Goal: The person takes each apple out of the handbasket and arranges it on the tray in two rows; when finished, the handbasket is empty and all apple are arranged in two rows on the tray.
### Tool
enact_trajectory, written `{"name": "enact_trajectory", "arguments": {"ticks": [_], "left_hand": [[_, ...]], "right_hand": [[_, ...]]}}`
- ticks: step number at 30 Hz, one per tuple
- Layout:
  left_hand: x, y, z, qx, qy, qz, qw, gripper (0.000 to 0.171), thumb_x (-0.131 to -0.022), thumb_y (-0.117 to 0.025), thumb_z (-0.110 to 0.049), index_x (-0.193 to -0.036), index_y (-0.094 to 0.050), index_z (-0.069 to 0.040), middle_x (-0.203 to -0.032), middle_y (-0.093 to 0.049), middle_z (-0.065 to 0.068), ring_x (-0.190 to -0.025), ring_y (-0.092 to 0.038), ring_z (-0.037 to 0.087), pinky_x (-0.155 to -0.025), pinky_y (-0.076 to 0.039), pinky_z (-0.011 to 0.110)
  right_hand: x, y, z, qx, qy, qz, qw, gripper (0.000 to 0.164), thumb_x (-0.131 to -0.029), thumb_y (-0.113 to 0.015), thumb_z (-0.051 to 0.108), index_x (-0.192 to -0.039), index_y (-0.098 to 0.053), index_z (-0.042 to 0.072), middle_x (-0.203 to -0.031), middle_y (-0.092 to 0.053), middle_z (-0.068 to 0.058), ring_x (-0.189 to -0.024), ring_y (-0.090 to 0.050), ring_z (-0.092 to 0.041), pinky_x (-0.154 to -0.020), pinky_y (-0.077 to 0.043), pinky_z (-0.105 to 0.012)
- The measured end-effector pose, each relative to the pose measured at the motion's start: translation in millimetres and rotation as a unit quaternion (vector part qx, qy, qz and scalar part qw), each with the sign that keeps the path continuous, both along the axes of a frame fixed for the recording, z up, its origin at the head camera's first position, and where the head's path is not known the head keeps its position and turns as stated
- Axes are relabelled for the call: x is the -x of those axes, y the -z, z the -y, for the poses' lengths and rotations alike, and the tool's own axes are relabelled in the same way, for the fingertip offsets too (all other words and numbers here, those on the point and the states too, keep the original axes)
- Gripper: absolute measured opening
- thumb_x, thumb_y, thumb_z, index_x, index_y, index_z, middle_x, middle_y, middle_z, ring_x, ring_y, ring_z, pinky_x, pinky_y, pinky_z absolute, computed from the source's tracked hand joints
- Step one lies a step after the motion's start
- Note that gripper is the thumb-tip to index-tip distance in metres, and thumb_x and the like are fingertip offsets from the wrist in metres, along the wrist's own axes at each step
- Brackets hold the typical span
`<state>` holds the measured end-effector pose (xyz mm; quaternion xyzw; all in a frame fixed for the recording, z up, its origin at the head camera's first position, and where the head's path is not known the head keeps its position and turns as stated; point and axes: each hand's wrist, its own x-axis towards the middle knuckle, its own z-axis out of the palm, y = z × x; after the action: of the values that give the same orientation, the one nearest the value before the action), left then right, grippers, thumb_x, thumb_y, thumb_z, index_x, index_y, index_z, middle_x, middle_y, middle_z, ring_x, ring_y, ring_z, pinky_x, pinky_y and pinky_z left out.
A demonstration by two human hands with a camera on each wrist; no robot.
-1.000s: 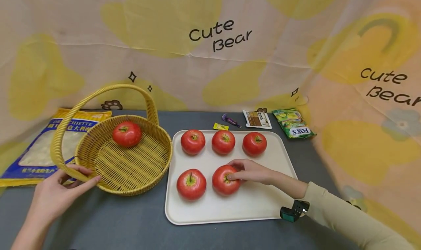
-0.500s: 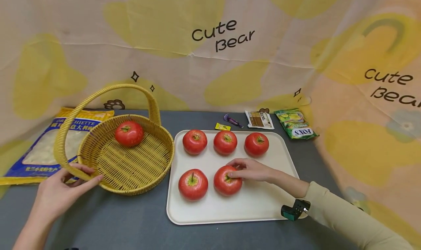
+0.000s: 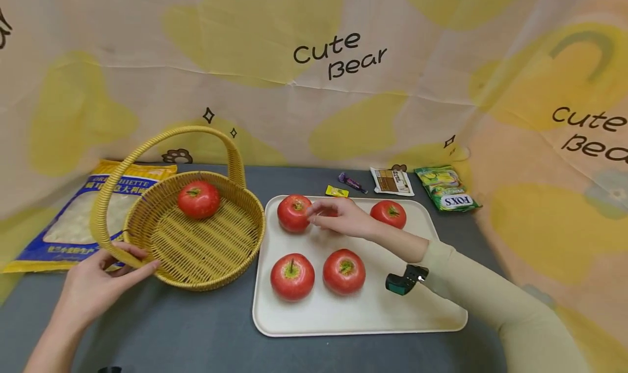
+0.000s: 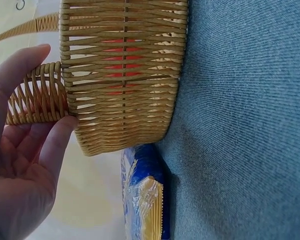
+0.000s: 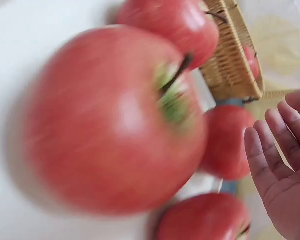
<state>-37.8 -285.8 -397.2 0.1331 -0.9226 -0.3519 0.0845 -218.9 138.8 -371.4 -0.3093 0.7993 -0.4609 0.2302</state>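
My left hand [image 3: 100, 277] grips the handle base of a yellow wicker basket [image 3: 196, 283], thumb on one side and fingers on the other. One red apple [image 3: 198, 199] lies at the back of the basket. My right hand [image 3: 340, 216] hovers over the back row of a white tray [image 3: 363, 325], fingers loosely extended and holding nothing. Its fingertips are by the back-left apple [image 3: 294, 213]; it hides the back-middle one in the head view. The back-right apple [image 3: 388, 214], front-left apple [image 3: 292, 277] and front-middle apple [image 3: 344, 271] rest on the tray.
A blue and yellow pasta bag [image 3: 73, 220] lies behind and left of the basket. Behind the tray are a yellow candy [image 3: 337, 191], a purple candy [image 3: 352, 182], a white and brown packet [image 3: 392, 182] and a green packet [image 3: 447, 188]. Printed cloth [image 3: 255, 84] hangs behind.
My right hand has let go of the front-middle apple, which stays on the tray, and has moved back over the rear row. My left hand keeps its grip on the basket handle.
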Motion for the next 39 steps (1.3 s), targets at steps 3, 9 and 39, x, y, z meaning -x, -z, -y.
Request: {"name": "enact_trajectory", "arguments": {"ticks": [3,9,39], "left_hand": [[-0.4,1.6,-0.6,-0.006,-0.003,0.003,1.0,0.039,-0.075,-0.083,-0.045,-0.098,-0.07,-0.017,-0.089,-0.06,-0.029,-0.074,-0.049,-0.019,-0.059,-0.043,0.008],[0.1,3.4,-2.0,-0.017,0.001,-0.003,0.9998,0.038,-0.075,-0.084,-0.042,-0.099,-0.069,-0.016,-0.088,-0.057,-0.032,-0.076,-0.05,-0.019,-0.06,-0.045,0.007],[1.0,2.1,-2.1,-0.017,-0.004,-0.002,0.9998,0.041,-0.075,-0.083,-0.045,-0.101,-0.068,-0.017,-0.094,-0.067,-0.012,-0.079,-0.049,-0.017,-0.061,-0.047,0.01]], "right_hand": [[5.4,-5.5,31.6,-0.001,-0.019,-0.026,0.999,0.025,-0.095,-0.065,0.021,-0.117,-0.067,0.01,-0.108,-0.068,-0.003,-0.098,-0.062,-0.025,-0.086,-0.053,-0.041],[12.5,-10.7,99.6,-0.007,-0.054,-0.067,0.996,0.033,-0.093,-0.068,0.022,-0.123,-0.064,0.012,-0.116,-0.066,0.001,-0.103,-0.061,-0.009,-0.088,-0.048,-0.022],[29.1,26.8,251.3,-0.149,-0.051,-0.156,0.975,0.083,-0.073,-0.086,0.03,-0.137,-0.035,0.015,-0.129,-0.044,-0.005,-0.114,-0.048,-0.013,-0.088,-0.043,-0.02]]}}
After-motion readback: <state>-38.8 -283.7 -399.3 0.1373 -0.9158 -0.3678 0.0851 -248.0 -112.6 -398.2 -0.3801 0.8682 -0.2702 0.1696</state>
